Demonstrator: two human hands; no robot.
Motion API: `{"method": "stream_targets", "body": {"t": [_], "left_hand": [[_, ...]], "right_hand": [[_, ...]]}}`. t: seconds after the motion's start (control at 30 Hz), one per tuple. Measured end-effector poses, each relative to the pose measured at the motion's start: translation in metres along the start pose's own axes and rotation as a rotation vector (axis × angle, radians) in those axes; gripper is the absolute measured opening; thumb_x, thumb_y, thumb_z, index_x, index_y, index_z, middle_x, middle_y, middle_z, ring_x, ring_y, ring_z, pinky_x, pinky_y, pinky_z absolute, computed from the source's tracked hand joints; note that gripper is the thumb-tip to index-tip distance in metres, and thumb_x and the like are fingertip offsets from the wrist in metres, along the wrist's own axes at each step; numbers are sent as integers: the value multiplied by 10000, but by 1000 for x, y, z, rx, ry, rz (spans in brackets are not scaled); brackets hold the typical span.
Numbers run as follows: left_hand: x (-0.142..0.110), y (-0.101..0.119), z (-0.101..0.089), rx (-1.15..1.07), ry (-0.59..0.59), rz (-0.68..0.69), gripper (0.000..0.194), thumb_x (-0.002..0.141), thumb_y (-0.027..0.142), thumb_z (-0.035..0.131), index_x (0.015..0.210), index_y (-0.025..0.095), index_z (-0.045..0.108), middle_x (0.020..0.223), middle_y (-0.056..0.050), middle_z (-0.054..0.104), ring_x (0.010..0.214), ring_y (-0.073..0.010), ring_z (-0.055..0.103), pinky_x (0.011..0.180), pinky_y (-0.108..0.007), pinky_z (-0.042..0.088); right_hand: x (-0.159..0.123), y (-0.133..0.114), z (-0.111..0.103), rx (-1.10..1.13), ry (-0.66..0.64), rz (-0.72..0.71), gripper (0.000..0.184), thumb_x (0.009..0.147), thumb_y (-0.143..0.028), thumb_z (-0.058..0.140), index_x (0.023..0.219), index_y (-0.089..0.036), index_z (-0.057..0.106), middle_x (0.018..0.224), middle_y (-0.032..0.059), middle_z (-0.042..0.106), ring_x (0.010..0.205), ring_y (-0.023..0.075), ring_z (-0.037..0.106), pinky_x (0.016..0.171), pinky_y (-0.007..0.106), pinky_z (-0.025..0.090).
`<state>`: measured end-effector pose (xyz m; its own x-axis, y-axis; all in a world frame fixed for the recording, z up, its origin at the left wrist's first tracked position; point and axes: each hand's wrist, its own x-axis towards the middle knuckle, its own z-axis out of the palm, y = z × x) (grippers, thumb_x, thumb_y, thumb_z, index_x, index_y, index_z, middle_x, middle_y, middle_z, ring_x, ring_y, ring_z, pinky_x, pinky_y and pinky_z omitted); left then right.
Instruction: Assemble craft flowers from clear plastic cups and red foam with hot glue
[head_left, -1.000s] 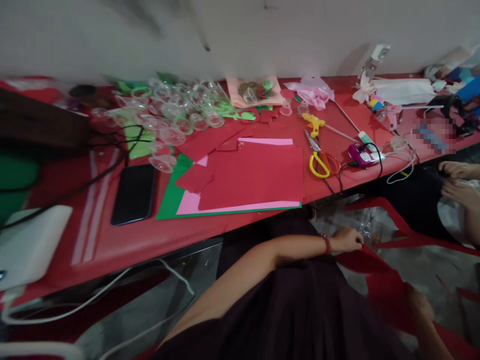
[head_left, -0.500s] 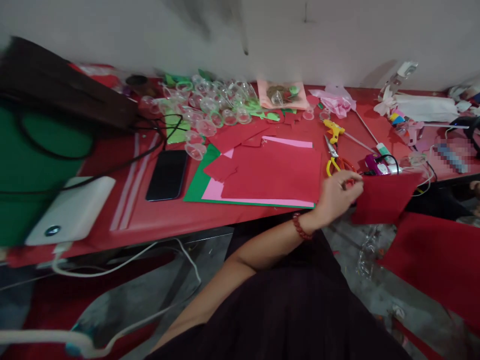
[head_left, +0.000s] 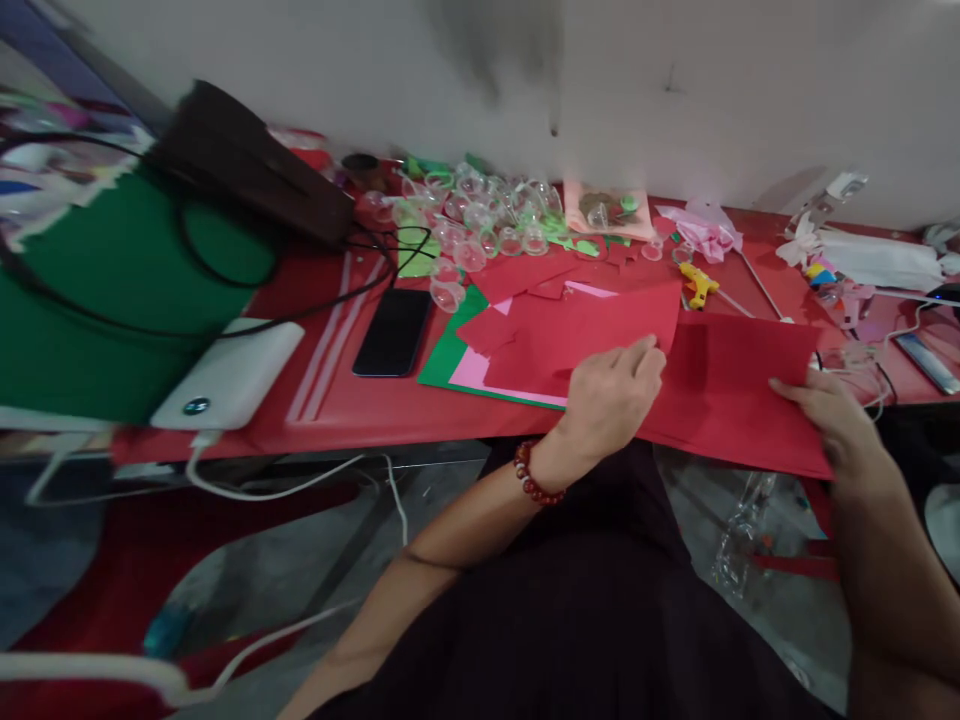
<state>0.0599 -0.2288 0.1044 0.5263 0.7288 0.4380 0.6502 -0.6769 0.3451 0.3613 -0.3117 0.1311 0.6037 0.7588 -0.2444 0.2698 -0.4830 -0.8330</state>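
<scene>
**Red sheet held between two hands at the desk's front edge**

A large red sheet [head_left: 742,390] is held at both sides, partly over the desk [head_left: 375,415] and partly beyond its front edge. Its right side is gripped by the right hand [head_left: 840,415], with the thumb laid on top. Near the sheet's left part, a raised red flap is pinched in the closed fingers of the left hand [head_left: 615,400]; whether flap and sheet are one piece cannot be told. The two-sided hold seems to be used to keep the paper spread, since little support is given beyond the edge.

Under and beside the left hand, red paper [head_left: 536,345] is stacked on a pink sheet [head_left: 469,370] and a green sheet [head_left: 442,365], apparently layered to be kept together. A yellow glue gun [head_left: 699,285] is set behind the held sheet, where it could be brushed if the paper were swung back. Clear plastic cups [head_left: 480,215] are heaped near the wall. To the left of the stack, a phone [head_left: 394,335] is laid flat, and a white device [head_left: 229,375] is crossed by a black cable [head_left: 330,300], by which leftward room is narrowed.
</scene>
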Motion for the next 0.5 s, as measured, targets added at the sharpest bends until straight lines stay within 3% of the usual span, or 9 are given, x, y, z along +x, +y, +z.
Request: {"method": "stream_targets", "body": {"t": [0.07, 0.17, 0.37, 0.5], "left_hand": [[-4, -2, 10, 57, -135, 2, 281, 1056, 131, 476, 1156, 202, 729, 1284, -101, 782, 950, -186, 756, 798, -301, 567], [-7, -13, 23, 90, -233, 15, 270, 1045, 121, 507, 1202, 195, 713, 1219, -100, 785, 939, -202, 758, 772, -311, 574], [-6, -26, 47, 81, -338, -68, 265, 1041, 105, 503, 1156, 176, 731, 1023, -104, 787, 964, -243, 772, 794, -335, 583], [-6, -37, 48, 8, -346, -143, 300, 1095, 259, 532, 1326, 201, 716, 1233, -120, 795, 1054, -236, 777, 824, -322, 586]], "right_hand": [[37, -3, 48, 135, -92, 73, 111, 864, -280, 838, 893, -212, 754, 915, 150, 822, 816, 298, 799, 767, 453, 665], [63, -4, 91, 173, -172, 55, 233, 715, -267, 900, 853, -232, 715, 828, 83, 827, 769, 292, 807, 777, 463, 686], [81, -6, 126, 207, -278, -68, 342, 657, -288, 879, 941, -229, 697, 901, 61, 840, 828, 274, 815, 825, 429, 680], [99, -7, 149, 179, -330, -136, 371, 687, -252, 800, 1031, -229, 662, 978, 61, 829, 837, 247, 802, 831, 418, 668]]}}
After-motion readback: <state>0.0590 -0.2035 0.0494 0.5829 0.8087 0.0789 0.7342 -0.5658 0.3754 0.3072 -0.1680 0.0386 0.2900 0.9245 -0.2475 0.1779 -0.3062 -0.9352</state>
